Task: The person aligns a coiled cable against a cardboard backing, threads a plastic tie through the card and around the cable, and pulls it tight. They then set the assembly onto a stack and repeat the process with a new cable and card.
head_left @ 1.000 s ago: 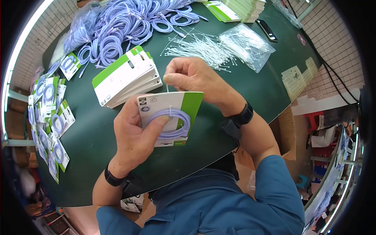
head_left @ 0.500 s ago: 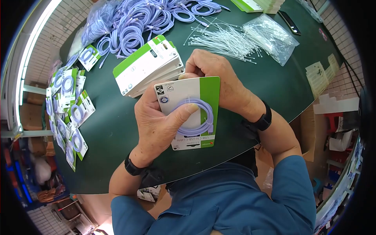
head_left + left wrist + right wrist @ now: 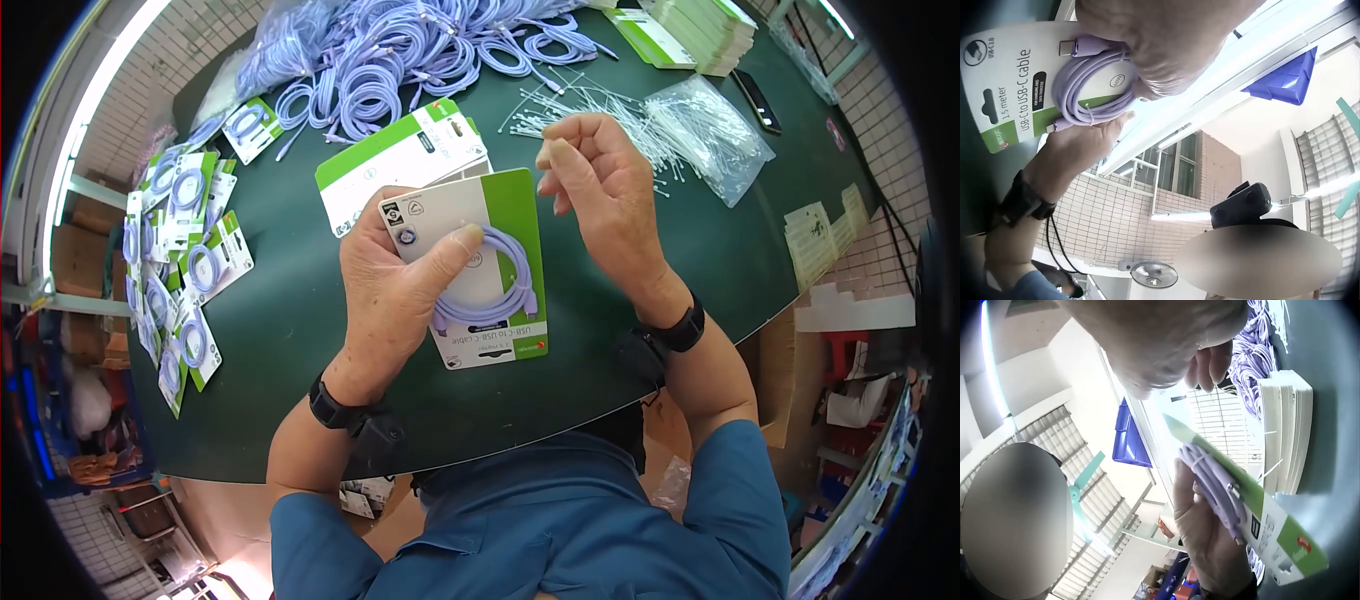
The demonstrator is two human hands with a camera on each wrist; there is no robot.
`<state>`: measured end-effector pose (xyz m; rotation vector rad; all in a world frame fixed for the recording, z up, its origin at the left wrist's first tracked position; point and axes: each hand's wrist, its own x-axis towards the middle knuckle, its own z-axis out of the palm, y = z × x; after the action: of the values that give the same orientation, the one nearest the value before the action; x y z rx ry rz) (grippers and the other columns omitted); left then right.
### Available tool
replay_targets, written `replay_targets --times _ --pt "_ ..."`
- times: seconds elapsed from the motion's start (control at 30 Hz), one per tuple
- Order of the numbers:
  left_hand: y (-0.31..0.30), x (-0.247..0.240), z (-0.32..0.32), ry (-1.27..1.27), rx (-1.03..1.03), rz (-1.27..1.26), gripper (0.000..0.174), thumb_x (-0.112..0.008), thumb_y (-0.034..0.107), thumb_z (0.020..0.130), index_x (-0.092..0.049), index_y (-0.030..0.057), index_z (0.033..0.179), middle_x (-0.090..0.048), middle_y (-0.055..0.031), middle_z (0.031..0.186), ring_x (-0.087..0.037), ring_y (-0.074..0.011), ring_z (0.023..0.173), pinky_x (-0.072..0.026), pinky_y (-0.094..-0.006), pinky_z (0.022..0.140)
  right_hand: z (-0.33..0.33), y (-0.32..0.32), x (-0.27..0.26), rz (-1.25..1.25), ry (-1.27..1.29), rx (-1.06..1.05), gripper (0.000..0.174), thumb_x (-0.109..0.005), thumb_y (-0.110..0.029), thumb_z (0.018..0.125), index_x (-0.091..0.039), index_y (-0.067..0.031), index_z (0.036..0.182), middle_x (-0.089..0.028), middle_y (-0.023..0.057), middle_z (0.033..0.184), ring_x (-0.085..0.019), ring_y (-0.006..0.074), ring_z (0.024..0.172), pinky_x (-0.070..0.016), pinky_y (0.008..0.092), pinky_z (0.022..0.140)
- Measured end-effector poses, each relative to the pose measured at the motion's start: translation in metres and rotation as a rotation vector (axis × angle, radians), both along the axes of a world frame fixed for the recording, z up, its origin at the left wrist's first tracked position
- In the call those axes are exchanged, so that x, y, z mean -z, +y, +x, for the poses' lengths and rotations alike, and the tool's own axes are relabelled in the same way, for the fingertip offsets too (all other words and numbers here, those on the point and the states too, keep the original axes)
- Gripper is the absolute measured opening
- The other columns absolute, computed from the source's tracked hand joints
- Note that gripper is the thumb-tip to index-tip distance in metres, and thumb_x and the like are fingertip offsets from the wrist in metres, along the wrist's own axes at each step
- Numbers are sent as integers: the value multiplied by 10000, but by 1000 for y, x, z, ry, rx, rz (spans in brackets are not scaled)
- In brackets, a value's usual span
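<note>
While my left hand [image 3: 385, 285] is gripping a card [image 3: 432, 212] above the table [image 3: 280, 370], my thumb is pressing on its front and my other fingers are bending behind it. With the card as the centre of a clock and twelve pointing away from me, its green band is running down the three o'clock side, and its print, "USB-C to USB-C cable", is facing me upside down. A lilac cable [image 3: 521, 268] is lying coiled on the front, my thumb crossing its ten o'clock edge. My right hand [image 3: 608, 195] is hovering at two o'clock, apart from the card; its fingers are hanging loosely bent, thumb close to forefinger, and I cannot tell whether those two tips are touching. A stack of cards [image 3: 400, 150] is lying at eleven, partly hidden by the held one. Loose cables [image 3: 410, 50] are heaping up between eleven and twelve, farther off. White ties [image 3: 575, 105] are scattering at one, with a bag [image 3: 710, 130] of them and a phone [image 3: 757, 100] lying at two. Cards with cables [image 3: 190, 250] are overlapping at nine.
</note>
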<state>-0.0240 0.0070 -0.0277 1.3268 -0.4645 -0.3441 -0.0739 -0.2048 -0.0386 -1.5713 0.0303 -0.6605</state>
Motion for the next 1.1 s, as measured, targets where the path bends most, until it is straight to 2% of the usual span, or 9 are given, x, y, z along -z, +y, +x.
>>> replay_targets --times 0.1,0.27,0.4,0.57,0.7,0.8,0.83,0.93,1.1 --pt "-1 -6 6 -21 -88 -57 330 -818 66 914 -623 -4 1171 -754 -111 1066 -733 -142 905 -615 -295 811 -14 14 -6 51 50 -311 318 -691 -220 1048 -590 8 1245 -665 17 978 -615 55 787 -502 218 635" --pt "-2 -2 10 -30 -115 -48 395 -824 72 915 -604 -15 1230 -752 -118 1079 -738 -152 921 -622 -302 819 -21 20 -11 -162 328 -457 364 -714 -219 1034 -589 30 1268 -685 30 1026 -638 63 850 -531 225 697" --pt "-3 4 11 78 -21 -188 442 -828 78 917 -578 -16 1270 -734 -136 1145 -735 -160 967 -626 -319 830 -16 11 -13 -31 408 -527 360 -710 -211 1037 -593 32 1276 -707 62 1100 -666 77 909 -558 238 775" --pt "-5 9 12 237 63 -313 495 -821 84 928 -547 -15 1329 -705 -152 1205 -724 -171 1034 -624 -317 867 -10 11 0 126 285 -602 333 -688 -204 1050 -605 32 1270 -720 74 1125 -688 81 939 -569 239 809" --pt "-12 3 13 57 -79 -78 592 -823 109 927 -506 -10 1413 -688 -141 1197 -688 -224 1107 -589 -374 955 -8 13 0 124 298 -462 317 -654 -222 1074 -612 30 1261 -725 69 1113 -687 74 945 -567 235 816" --pt "-12 1 8 -817 -487 196 624 -875 137 845 -576 12 1378 -683 -105 1117 -651 -267 1127 -520 -424 1000 -8 13 -2 172 242 -307 309 -627 -233 1090 -614 28 1254 -725 62 1099 -677 66 926 -561 233 803" --pt "-11 -3 4 -828 -473 195 624 -875 137 845 -576 12 1378 -683 -105 1117 -651 -267 1127 -520 -424 1000 -9 12 -4 123 242 -268 308 -617 -237 1095 -614 29 1251 -721 57 1087 -664 61 919 -554 234 794" --pt "-4 -19 -12 -1402 -197 548 562 -899 164 730 -684 47 1235 -664 -75 1064 -619 -295 1098 -462 -455 962 -10 10 -3 44 235 -178 309 -598 -245 1106 -612 30 1245 -712 48 1065 -639 50 907 -542 235 777" --pt "-15 -5 -15 -1411 -135 615 449 -887 157 662 -731 75 1075 -658 -53 1034 -616 -276 1036 -452 -445 900 -13 14 2 -87 178 -148 322 -589 -284 1112 -605 26 1202 -690 31 1000 -580 47 888 -516 248 750"
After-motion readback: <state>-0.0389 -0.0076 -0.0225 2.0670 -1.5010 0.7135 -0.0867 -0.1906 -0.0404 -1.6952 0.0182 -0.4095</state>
